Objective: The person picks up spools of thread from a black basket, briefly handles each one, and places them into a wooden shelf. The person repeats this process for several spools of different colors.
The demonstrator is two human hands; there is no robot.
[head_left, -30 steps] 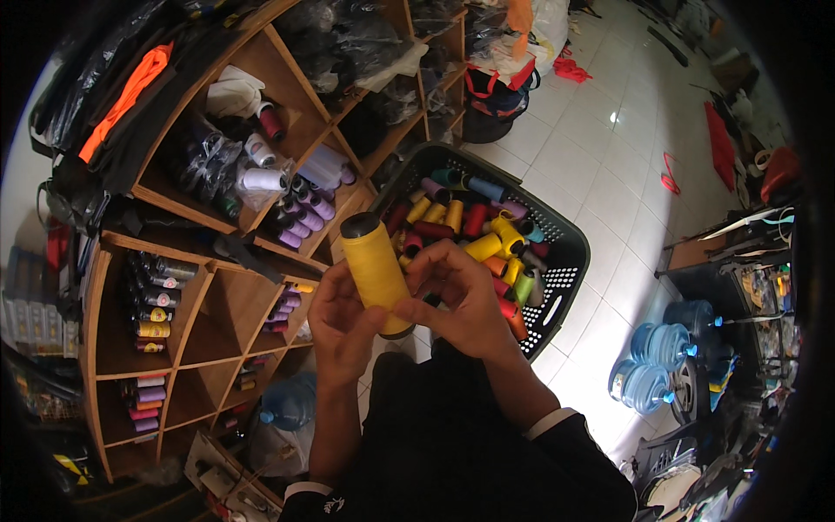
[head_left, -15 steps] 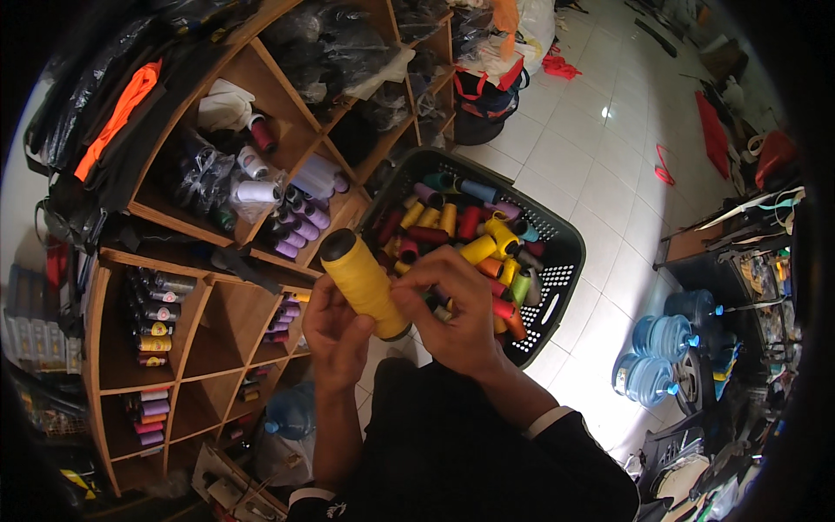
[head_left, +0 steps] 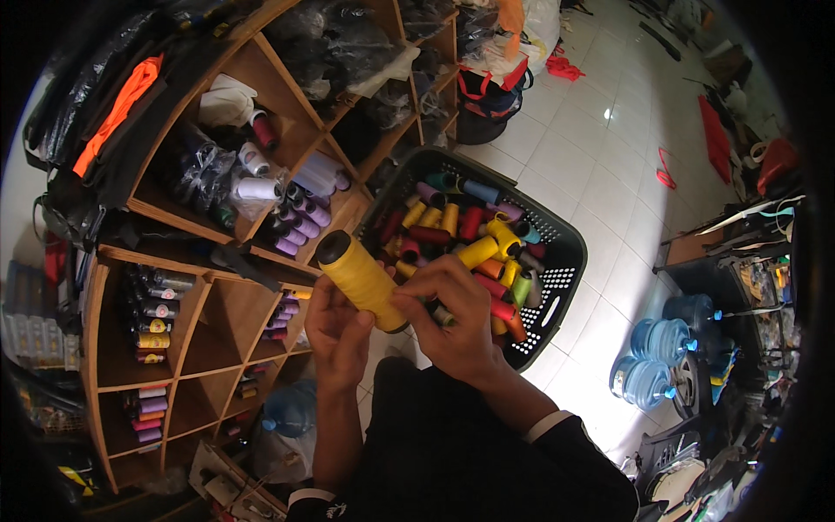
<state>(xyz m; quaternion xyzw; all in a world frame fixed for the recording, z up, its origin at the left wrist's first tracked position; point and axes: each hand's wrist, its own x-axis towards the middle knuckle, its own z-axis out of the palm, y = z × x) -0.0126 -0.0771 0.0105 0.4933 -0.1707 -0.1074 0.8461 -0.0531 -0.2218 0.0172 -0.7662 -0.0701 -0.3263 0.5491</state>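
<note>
In front of me my left hand (head_left: 341,335) is wrapped round a spool of yellow thread (head_left: 358,280). The spool is tilted, its dark upper end pointing up and left. My right hand (head_left: 450,317) is at the spool's lower right side, thumb and forefinger pinched together against the wound thread. Whatever those fingertips hold is too small to make out. Behind my hands stands a dark green plastic basket (head_left: 570,261) with perforated sides. Many thread spools lie loose in it, among them a bright yellow spool (head_left: 478,253) and a lime green spool (head_left: 522,290).
A wooden cubby shelf (head_left: 196,331) on the left holds purple spools (head_left: 300,228), other spools and plastic bags. Blue water jugs (head_left: 651,383) stand on the white tiled floor (head_left: 600,165) at right. Another jug (head_left: 290,409) sits low by the shelf. Bags stand beyond the basket.
My right hand's pinched fingers have shifted slightly down against the spool. The spool has moved and tipped a little to the left in my left hand.
</note>
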